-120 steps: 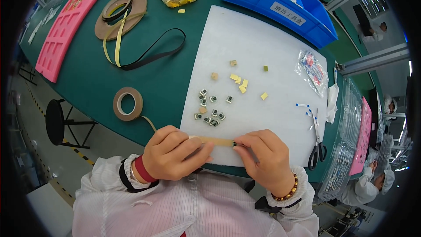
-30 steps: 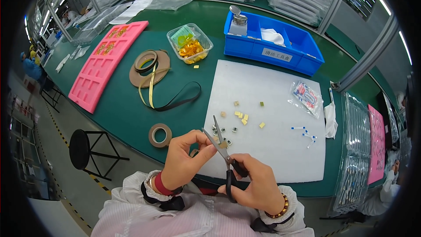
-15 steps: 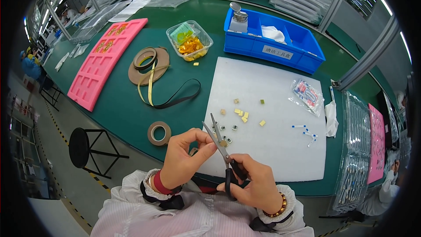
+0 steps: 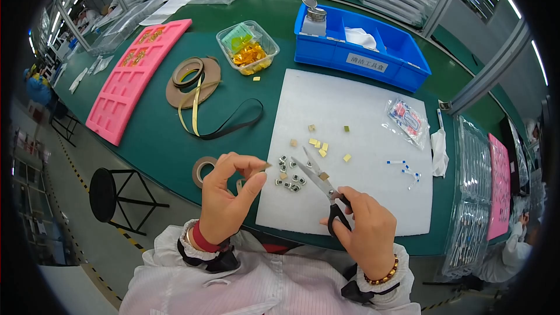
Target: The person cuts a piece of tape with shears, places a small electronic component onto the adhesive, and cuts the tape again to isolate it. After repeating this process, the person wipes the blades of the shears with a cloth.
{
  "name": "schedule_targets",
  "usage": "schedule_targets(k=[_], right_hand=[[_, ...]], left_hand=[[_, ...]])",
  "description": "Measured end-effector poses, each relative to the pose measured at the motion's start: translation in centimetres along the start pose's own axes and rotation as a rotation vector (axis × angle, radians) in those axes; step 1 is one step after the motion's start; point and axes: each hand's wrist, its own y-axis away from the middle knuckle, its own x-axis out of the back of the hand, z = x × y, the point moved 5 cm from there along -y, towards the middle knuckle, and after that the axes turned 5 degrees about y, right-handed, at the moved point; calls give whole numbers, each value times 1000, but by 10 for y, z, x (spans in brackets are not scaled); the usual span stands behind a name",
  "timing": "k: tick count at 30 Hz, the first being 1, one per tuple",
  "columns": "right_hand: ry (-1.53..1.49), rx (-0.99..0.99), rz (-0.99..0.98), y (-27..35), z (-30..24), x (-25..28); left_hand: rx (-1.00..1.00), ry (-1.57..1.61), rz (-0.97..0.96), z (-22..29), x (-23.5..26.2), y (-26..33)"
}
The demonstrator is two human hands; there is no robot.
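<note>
Over green tabletop [image 4: 153, 143], curled hands [image 4: 228, 201] [image 4: 368, 227]: left pinching tan tape [image 4: 266, 166], right gripping steel scissors [image 4: 328, 188]

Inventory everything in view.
Scissors: one, black-handled, right hand
Sheet: one, white, green table
Square components: about ten, silver-black, sheet's left
Squares: several, yellow, sheet's middle
Packet: one, clear, sheet's right
Divided bin: one, blue, behind sheet
Tub: one, clear, beside bin
Trays: two, pink, table's sides
Tape roll: one, tan, table's front
Tape reels: at least two, tan, table's left
Nearest stool: one, black, floor
Left hand: one, bare, pinching tape
Right hand: one, bare, on scissors
</note>
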Motion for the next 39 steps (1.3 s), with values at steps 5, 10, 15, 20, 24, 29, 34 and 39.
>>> schedule_targets(k=[5,10,15,20,24,29,34,39], right_hand=[[204,53,-92,-2,-14,3],[284,134,-43,-3,-23,7],[445,220,4,1,-37,2],[535,251,33,0,-41,1],[517,238,18,0,-38,1],[598,269,64,-2,-42,3],[517,198,25,-1,-34,6],[478,151,13,-2,-24,9]], left_hand=[[-292,-306,-70,23,-11,0],[-333,-342,-68,27,-20,1],[-362,-462,5,32,-31,3],[-409,-600,47,29,-42,4],[-422,-589,63,25,-41,5],[-420,-570,42,31,-50,6],[-440,-675,56,26,-46,8],[-388,-720,27,15,-41,8]])
